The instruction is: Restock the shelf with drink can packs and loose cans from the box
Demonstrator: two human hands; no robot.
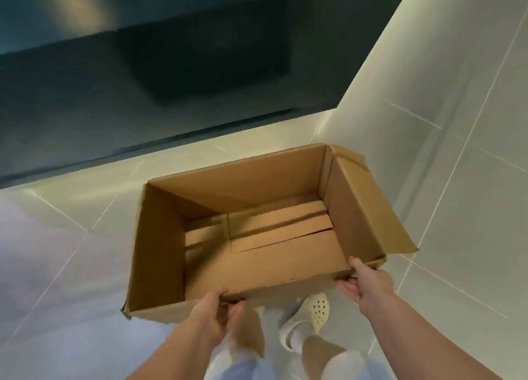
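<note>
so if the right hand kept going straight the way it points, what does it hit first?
The right hand already grips the near rim of the cardboard box, pointing up-left over it. Straight on, it would likely meet the box's far wall first; depth is hard to judge.

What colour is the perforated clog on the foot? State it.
Cream-white perforated clog, head view.

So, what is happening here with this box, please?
A person is standing on a tiled floor and holds an open cardboard box in front of them, seen from above. The left hand grips the near edge of the box, and the right hand grips the near right corner. The box is empty inside: no can packs and no loose cans are visible in it. A dark unit stands ahead, too blurred to read.
</note>
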